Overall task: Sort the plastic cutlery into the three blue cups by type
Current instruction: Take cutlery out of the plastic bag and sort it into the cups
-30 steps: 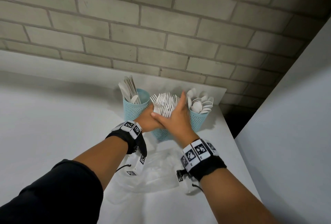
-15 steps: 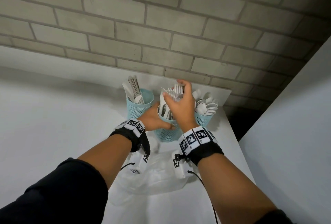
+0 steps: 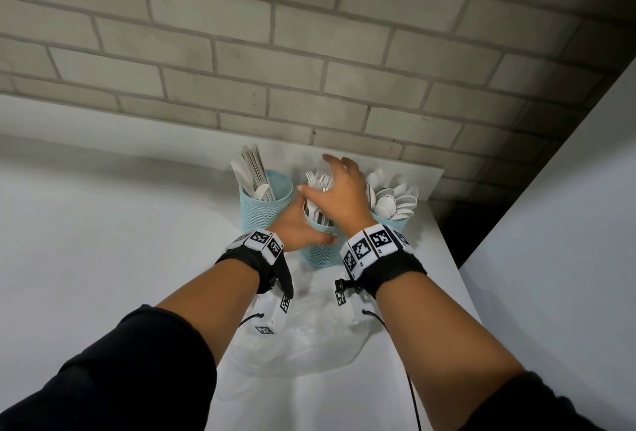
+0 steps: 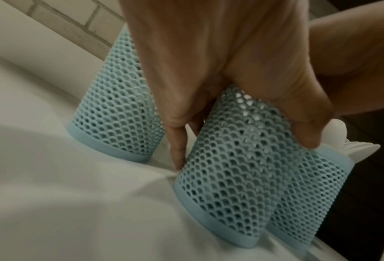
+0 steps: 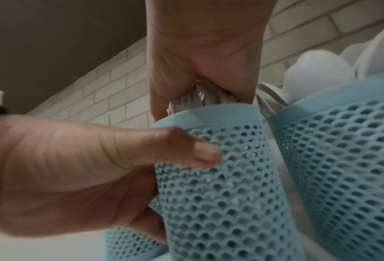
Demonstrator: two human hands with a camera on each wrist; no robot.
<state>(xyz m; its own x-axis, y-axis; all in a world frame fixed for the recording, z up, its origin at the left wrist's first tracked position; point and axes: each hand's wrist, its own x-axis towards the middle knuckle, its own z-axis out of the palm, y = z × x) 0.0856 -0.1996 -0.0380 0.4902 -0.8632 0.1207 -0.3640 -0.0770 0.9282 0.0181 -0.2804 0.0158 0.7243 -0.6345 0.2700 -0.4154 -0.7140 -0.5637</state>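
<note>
Three blue mesh cups stand in a row by the wall. The left cup (image 3: pixel 265 213) (image 4: pixel 119 106) holds white knives (image 3: pixel 254 176). The right cup (image 3: pixel 392 224) (image 5: pixel 342 150) holds white spoons (image 3: pixel 392 200) (image 5: pixel 316 76). My left hand (image 3: pixel 299 227) (image 4: pixel 231 70) (image 5: pixel 75 167) grips the middle cup (image 3: pixel 320 255) (image 4: pixel 231 176) (image 5: pixel 220 194), thumb on its front. White forks (image 3: pixel 318 179) (image 5: pixel 200 100) stand in that cup. My right hand (image 3: pixel 340 193) (image 5: pixel 204 53) hovers over their heads with fingers spread and straight, the thumb across the front of the bunch.
A crumpled clear plastic bag (image 3: pixel 309 344) lies on the white table (image 3: pixel 137 224) under my wrists. The brick wall (image 3: pixel 309 52) rises right behind the cups. The table's right edge (image 3: pixel 457 275) borders a dark gap and a white panel (image 3: pixel 550 224).
The right hand gripped the bunch of forks half a second ago; now the forks sit lower in the middle cup and its fingers have spread. The left hand stays on the cup.
</note>
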